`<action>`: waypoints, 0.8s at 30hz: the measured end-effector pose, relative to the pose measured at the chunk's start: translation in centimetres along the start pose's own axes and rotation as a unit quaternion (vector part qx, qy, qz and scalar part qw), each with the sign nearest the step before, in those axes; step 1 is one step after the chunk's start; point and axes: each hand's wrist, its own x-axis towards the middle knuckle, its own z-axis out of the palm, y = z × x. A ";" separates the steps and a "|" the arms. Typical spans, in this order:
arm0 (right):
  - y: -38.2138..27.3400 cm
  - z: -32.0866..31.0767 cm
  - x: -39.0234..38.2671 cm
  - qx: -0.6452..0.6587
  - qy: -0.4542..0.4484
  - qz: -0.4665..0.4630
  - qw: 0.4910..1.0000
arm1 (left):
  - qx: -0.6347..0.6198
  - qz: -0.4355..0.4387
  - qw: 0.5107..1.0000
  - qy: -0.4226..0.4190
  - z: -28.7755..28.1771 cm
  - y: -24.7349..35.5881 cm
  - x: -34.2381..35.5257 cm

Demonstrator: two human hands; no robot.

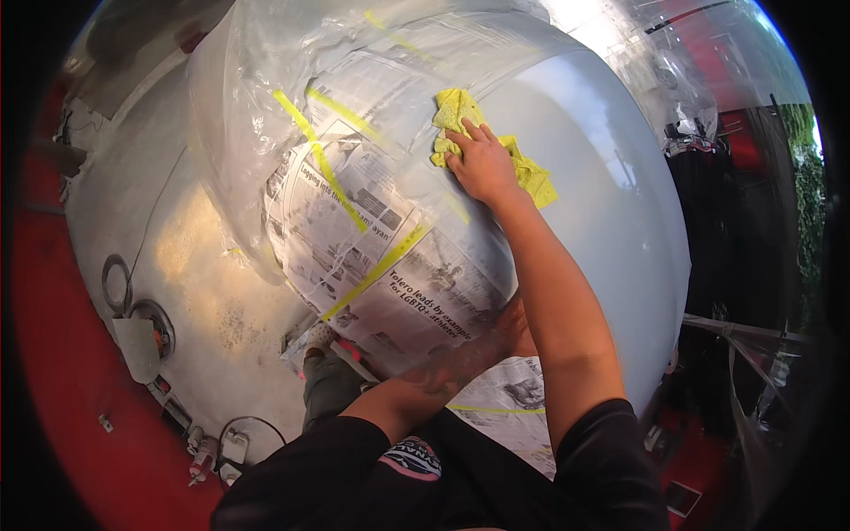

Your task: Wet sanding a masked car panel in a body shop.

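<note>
A crumpled yellow cloth (458, 108) lies under the person's right hand (487, 164), on a smooth, pale gray curved panel (593, 230). The right hand is spread over it, palm down, with the fingers fanned out and not closed into a fist. The left hand (516, 329) is lower down, mostly hidden behind the right forearm; whether it holds anything cannot be told.

The cloth looks light, soft and limp, likely to fold or slide easily rather than break. Its bunched middle, beneath the right palm, seems the best place to hold it; a loose corner would probably flop.

It is bright yellow, wrinkled and dotted with small dark specks, one flap beyond the fingertips, another to the right of the wrist. Left of the right hand are newspaper (429, 274) and yellow tape (376, 273).
</note>
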 end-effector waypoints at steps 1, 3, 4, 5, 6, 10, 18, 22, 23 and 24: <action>-4.3 -0.2 0.1 0.010 -0.014 -0.017 1.000 | -0.125 -0.064 0.989 0.047 -1.0 -3.1 -1.5; -4.1 -0.3 -1.7 -0.005 -0.028 0.025 0.999 | -0.060 -0.055 0.997 -0.011 -1.6 1.1 -2.2; -3.5 -0.2 -2.4 -0.010 -0.021 0.057 0.998 | 0.065 -0.006 0.996 -0.055 -2.2 4.5 -2.9; -2.5 -0.2 -3.4 -0.003 -0.038 0.070 0.997 | 0.236 0.080 0.964 -0.095 -3.1 9.2 -3.6; -2.6 -0.7 -4.0 0.010 -0.053 0.072 0.996 | 0.401 0.181 0.892 -0.105 -4.6 13.7 -4.9; -6.5 -2.1 -4.4 0.000 -0.077 0.074 0.994 | 0.516 0.115 0.838 -0.137 -8.5 16.5 -10.9; -9.2 -1.9 -6.0 -0.079 -0.062 0.053 0.994 | 0.583 -0.032 0.805 -0.102 -21.2 19.7 -23.1; -10.0 -4.2 -7.5 -0.079 -0.036 0.145 0.986 | 0.615 -0.076 0.783 -0.051 -27.5 22.2 -27.4; -10.4 -4.5 -8.6 -0.062 0.017 0.154 0.986 | 0.621 -0.093 0.778 -0.020 -28.2 22.6 -27.9; -10.6 -3.8 -9.6 -0.053 0.009 0.141 0.989 | 0.625 -0.109 0.773 -0.001 -28.7 22.8 -28.4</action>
